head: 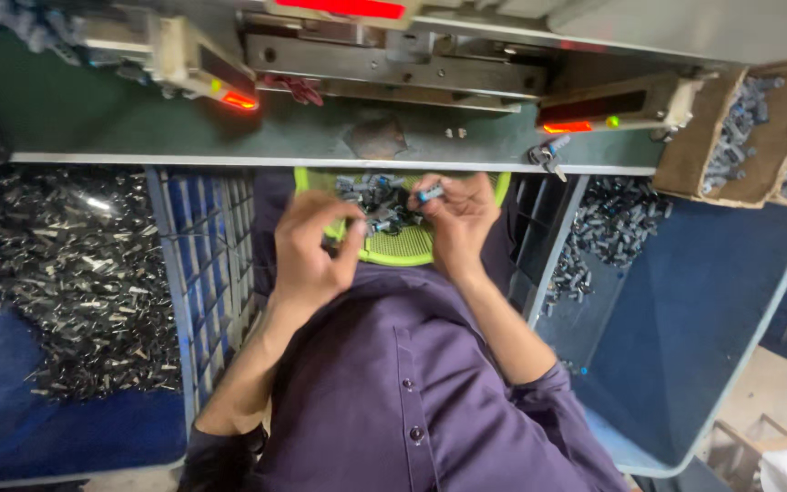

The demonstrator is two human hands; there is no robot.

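While we sort at frame centre: keep parts over the tray.
Right hand [455, 217]: pinching a small blue part [430, 193].
Left hand [313, 248]: fingers curled, picking in green tray [393, 251].

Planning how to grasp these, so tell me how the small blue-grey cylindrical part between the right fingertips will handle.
The small blue-grey cylindrical part is pinched by the right hand fingertips alone, so probably light. Its round shape suggests it rolls if dropped. It looks rigid; whether it is slippery cannot be told.
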